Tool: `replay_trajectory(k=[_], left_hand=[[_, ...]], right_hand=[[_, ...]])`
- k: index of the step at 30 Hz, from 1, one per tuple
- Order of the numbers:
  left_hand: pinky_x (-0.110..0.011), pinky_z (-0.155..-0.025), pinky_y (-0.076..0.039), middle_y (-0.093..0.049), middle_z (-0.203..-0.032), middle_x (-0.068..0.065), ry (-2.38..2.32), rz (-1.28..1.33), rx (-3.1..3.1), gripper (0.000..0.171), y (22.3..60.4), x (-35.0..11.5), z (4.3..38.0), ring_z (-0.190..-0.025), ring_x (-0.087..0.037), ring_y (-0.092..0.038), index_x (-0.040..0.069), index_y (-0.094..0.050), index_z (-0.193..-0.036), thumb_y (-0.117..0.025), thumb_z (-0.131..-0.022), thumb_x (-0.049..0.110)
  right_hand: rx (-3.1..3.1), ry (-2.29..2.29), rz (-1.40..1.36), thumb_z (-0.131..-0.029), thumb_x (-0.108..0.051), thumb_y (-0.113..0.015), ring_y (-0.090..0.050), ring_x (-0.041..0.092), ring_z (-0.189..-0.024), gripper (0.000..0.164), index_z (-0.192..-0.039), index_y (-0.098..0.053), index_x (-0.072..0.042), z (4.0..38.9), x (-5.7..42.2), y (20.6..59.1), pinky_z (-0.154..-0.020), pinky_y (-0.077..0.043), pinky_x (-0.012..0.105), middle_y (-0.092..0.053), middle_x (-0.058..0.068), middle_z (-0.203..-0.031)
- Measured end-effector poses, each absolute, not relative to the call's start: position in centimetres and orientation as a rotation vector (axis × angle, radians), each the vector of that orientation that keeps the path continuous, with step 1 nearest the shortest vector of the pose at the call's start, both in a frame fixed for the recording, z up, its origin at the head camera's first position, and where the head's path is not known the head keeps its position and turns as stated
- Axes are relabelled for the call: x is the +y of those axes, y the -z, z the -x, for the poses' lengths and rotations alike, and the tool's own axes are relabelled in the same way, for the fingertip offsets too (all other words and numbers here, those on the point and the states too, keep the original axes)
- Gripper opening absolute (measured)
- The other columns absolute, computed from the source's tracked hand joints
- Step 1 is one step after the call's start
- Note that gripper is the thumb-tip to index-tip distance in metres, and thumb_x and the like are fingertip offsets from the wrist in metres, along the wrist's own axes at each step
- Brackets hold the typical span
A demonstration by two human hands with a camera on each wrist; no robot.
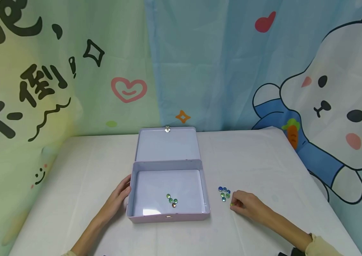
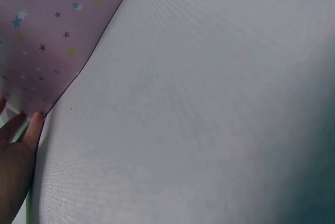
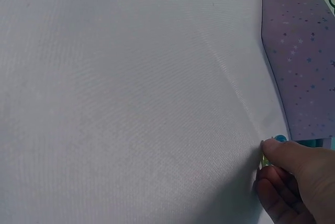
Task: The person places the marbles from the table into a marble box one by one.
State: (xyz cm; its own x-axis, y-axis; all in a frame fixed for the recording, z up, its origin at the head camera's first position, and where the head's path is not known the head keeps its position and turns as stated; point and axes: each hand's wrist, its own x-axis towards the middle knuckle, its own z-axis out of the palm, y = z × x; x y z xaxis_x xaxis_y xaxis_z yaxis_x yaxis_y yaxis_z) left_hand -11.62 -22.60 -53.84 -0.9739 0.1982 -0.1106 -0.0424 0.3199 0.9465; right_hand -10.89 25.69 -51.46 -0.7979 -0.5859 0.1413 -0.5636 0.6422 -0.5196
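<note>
Yellow-green, the bead [image 1: 231, 204] pinched in the grip of the right hand [image 1: 248, 205] beside the loose beads [image 1: 222, 195] on the worktop [image 1: 248, 160] could skid away should that tiny hold slip, while the left hand [image 1: 116, 200] lies uncurled against the open box [image 1: 148, 219].

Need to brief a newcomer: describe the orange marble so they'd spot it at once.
On the white table stands an open box. The orange marble lies on its floor, farther from the lid than three green marbles, and is the only orange one there.
</note>
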Motion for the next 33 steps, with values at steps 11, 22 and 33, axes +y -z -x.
replay_trajectory(k=[11, 22, 33], left_hand=[[-0.063, -0.114, -0.024, -0.033, -0.156, -0.020, -1.722, -0.165, 2.382, 0.053, 53.7, -22.8, 11.8, -0.142, -0.042, -0.034, 0.014, -0.026, -0.153, -0.037, -0.103, 0.029], [-0.061, -0.113, -0.026, -0.033, -0.156, -0.020, -1.716, -0.174, 2.382, 0.053, 53.5, -22.5, 11.6, -0.142, -0.041, -0.034, 0.013, -0.025, -0.153, -0.037, -0.104, 0.027], [-0.063, -0.113, -0.025, -0.033, -0.156, -0.021, -1.723, -0.176, 2.383, 0.053, 53.7, -22.5, 11.5, -0.142, -0.042, -0.034, 0.012, -0.026, -0.153, -0.037, -0.103, 0.027]], right_hand=[[2.703, 1.050, 0.775, -0.082, -0.008, -0.075, -0.050, -0.006, -0.068, 0.013, -0.084, -0.062, -0.011, 11.5, 25.0, 49.9, -0.059, -0.048, 0.017, -0.062, -0.008, -0.076], [2.722, 1.205, 0.598, -0.085, -0.013, -0.073, -0.054, 0.000, -0.072, 0.010, -0.091, -0.065, -0.010, 13.9, 23.2, 45.5, -0.065, -0.051, 0.017, -0.065, -0.003, -0.081], [2.578, 1.240, 0.718, -0.087, -0.019, -0.072, -0.059, 0.004, -0.076, 0.010, -0.093, -0.067, -0.012, 16.1, 19.1, 43.0, -0.071, -0.054, 0.018, -0.069, 0.000, -0.088]])
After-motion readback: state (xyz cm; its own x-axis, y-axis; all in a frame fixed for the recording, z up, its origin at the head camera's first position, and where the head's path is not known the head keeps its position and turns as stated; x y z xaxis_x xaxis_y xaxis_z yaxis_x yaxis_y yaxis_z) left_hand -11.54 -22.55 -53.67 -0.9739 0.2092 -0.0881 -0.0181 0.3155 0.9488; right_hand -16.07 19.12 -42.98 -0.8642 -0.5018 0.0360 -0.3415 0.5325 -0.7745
